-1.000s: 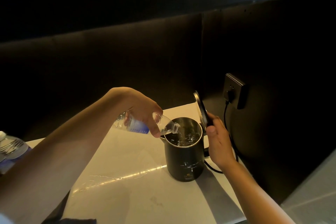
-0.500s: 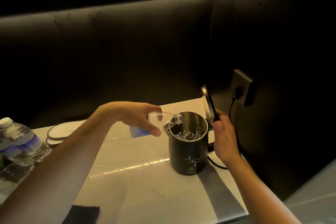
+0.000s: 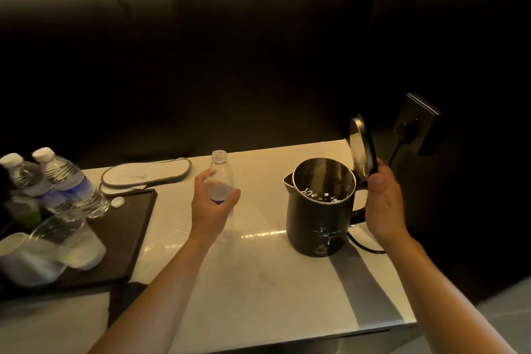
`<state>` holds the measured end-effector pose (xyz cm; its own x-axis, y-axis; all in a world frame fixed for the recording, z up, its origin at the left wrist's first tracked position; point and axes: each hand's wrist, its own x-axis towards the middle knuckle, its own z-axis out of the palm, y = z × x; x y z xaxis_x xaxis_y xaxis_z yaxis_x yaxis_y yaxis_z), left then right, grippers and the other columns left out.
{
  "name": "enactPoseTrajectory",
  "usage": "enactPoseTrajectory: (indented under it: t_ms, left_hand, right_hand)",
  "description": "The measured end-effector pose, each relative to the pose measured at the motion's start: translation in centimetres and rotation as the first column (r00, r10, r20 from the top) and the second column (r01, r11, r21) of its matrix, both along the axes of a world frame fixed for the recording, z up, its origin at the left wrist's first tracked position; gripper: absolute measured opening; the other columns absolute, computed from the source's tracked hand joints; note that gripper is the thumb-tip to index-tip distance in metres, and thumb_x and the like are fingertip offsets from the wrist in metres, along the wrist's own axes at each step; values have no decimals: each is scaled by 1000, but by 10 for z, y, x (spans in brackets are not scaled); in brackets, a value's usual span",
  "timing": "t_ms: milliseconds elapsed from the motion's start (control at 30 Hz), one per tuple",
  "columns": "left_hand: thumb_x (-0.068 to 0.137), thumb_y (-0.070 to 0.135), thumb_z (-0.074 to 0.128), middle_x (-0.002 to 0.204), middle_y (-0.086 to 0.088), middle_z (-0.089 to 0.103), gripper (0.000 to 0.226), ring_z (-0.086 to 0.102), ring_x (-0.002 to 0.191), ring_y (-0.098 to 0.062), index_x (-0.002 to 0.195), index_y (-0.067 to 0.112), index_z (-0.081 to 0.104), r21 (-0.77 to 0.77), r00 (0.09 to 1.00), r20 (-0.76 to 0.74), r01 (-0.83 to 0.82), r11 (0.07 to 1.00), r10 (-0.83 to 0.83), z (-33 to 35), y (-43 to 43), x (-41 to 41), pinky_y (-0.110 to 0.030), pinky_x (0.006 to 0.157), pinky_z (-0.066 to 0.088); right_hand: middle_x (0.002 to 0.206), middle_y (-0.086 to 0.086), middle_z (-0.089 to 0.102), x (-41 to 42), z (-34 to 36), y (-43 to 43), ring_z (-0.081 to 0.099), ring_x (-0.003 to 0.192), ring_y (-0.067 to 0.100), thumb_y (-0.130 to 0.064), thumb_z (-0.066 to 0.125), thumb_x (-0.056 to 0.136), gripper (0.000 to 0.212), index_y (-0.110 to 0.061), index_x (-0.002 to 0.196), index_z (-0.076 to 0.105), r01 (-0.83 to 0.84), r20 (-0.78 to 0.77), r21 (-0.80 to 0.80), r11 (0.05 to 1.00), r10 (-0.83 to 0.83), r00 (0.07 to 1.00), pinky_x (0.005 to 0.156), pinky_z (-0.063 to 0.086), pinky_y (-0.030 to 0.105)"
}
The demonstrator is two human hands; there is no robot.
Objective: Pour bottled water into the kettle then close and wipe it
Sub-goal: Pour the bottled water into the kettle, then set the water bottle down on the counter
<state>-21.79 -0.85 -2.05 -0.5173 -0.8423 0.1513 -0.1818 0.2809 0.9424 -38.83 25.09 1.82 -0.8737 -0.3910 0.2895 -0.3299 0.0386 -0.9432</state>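
Pale marble counter [image 3: 258,290] under dim light: left hand [image 3: 211,207] wraps the clear bottle [image 3: 220,172], upright, well left of the black kettle [image 3: 319,224]. Right hand [image 3: 383,204] grips the raised lid [image 3: 362,149], kettle mouth open, water glinting inside.

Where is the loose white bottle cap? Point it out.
In the head view, the bottle cap lies at left on the dark tray, near its far edge, just right of the two full water bottles.
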Motion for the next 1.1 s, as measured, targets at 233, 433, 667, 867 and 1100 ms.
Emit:
enactPoseTrajectory:
  t_ms: [233, 433, 667, 867, 1100]
  left_hand:
    - [84, 27, 83, 153, -11, 44, 81, 50, 131, -27, 146, 25, 31, -69, 981, -62, -189, 980, 185, -14, -2, 8, -29, 97, 47]
    - [84, 26, 83, 153, -11, 44, 82, 50, 132, -27, 148, 22, 31, -77, 961, -85, -270, 960, 264, -23, -6, 11, -27, 96, 46]
    - [80, 18, 86, 148, -10, 46, 89, 47, 124, -16, 148, 18, 30, -64, 965, -123, -240, 969, 231, -34, -9, 18, -12, 86, 45]
    - [73, 32, 91, 143, -7, 46, 101, 49, 125, -20, 151, 23, 26, -82, 957, -137, -268, 960, 256, -49, -2, 47, -24, 101, 38]
    - [81, 43, 65, 113, -8, 57, 49, 55, 98, -7, 117, 13, 50, -219, 974, -222, -85, 972, 35, -41, 79, 39, -13, 85, 44]
  right_hand:
    - [130, 0, 55, -1, -1, 1, 49, 113, -7, -57, 26, 88, 64, -23, 135, 51, 2, -28, 3, 1000, -2, 1000, 86, 37, 13]
    - [129, 5, 58, -2, -3, 1, 53, 117, 7, -55, 26, 89, 66, -16, 136, 52, 7, -62, 12, 1000, -6, 998, 87, 39, 12]
    - [130, 7, 57, -2, -3, 2, 54, 119, 16, -65, 28, 90, 71, -17, 136, 51, -9, -68, -4, 1000, 9, 998, 98, 44, 31]
    - [133, 4, 55, 3, 3, 6, 52, 121, 11, -75, 33, 84, 77, -23, 138, 49, -57, -18, -11, 998, 57, 998, 98, 44, 25]
    - [146, -4, 42, -10, 21, 16, 46, 126, 3, -86, 28, 78, 72, -49, 138, 40, -185, -7, 59, 981, 186, 983, 93, 38, 22]
